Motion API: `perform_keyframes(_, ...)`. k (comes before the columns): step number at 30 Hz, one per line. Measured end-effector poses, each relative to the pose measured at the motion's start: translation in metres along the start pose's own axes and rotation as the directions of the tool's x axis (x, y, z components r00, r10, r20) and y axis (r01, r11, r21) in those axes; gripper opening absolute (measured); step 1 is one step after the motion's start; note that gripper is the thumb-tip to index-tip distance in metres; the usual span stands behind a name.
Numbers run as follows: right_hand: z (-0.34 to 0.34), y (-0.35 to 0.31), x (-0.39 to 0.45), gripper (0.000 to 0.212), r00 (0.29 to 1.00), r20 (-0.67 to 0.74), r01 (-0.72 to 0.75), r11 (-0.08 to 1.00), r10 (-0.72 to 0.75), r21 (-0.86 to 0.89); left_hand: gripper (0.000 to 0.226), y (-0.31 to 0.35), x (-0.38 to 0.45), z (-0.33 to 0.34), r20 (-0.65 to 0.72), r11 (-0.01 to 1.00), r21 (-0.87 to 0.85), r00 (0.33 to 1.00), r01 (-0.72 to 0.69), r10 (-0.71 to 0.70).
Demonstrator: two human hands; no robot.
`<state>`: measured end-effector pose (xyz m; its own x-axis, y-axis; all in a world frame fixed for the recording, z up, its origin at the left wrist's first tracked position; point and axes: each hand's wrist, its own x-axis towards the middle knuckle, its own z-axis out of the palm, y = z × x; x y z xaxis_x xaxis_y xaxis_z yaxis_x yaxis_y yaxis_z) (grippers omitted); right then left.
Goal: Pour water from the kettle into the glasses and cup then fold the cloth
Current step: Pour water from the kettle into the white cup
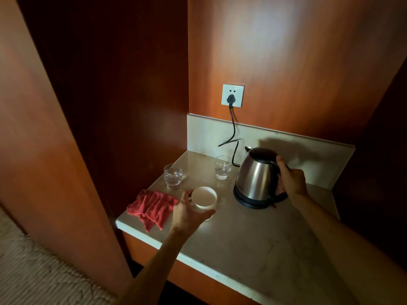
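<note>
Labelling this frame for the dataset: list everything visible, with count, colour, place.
kettle: 1, steel with black lid, on its black base, counter right
glasses: 2, clear, counter rear, one left and one by the kettle
cup: 1, white, counter front centre
cloth: 1, red, crumpled, counter's left edge
plug: 1, black, in white wall socket, cord running down
counter: 1, beige
left hand: holds the cup
right hand: grips the kettle handle
</note>
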<state>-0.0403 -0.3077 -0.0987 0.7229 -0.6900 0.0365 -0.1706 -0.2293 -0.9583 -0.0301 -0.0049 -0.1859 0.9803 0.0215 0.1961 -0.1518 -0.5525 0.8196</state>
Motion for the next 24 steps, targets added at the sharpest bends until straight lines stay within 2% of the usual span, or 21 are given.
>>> perform_keyframes(5,-0.001,0.004,0.004,0.064,1.0,0.003,-0.002,1.0,0.002,-0.014,0.09,-0.004,0.0,0.004,-0.01,1.0,-0.02,1.0,0.011,-0.011)
perform_keyframes(9,0.001,0.002,0.003,0.063,1.0,-0.01,-0.003,1.0,0.003,-0.014,0.088,-0.005,0.002,0.005,0.0,0.999,-0.012,1.0,-0.031,0.031)
perform_keyframes(15,0.007,-0.005,-0.012,0.054,0.991,-0.119,-0.044,0.995,0.055,0.093,0.088,-0.01,0.001,0.003,0.022,0.997,-0.02,0.997,-0.071,0.072)
perform_keyframes(18,0.004,-0.013,-0.01,0.057,0.987,-0.16,-0.012,0.991,0.032,0.13,0.087,-0.008,0.003,0.001,0.033,0.996,-0.001,0.995,-0.089,0.089)
perform_keyframes(24,-0.017,-0.063,-0.015,0.058,0.995,-0.094,0.059,0.985,-0.044,0.162,0.09,-0.007,0.01,-0.01,0.085,0.99,0.051,0.989,-0.129,0.124)
